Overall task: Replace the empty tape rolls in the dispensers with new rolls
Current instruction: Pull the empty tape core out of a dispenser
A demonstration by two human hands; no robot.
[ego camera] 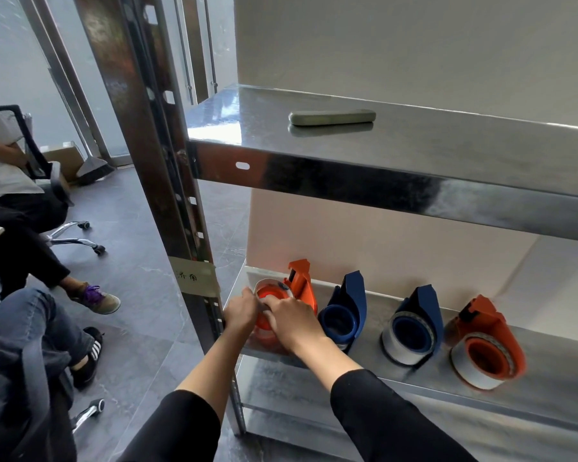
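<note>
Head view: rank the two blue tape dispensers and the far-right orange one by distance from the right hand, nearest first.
1. Left blue plastic tape dispenser, just right of the right hand.
2. Blue plastic dispenser holding a white roll, mid-shelf.
3. Orange plastic dispenser holding a white roll, far right end.

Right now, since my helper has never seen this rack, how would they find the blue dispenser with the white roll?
On the metal rack's lower shelf, four dispensers stand in a row. Take the blue dispenser third from the left: the only blue one wrapped by a thick white roll.
</note>
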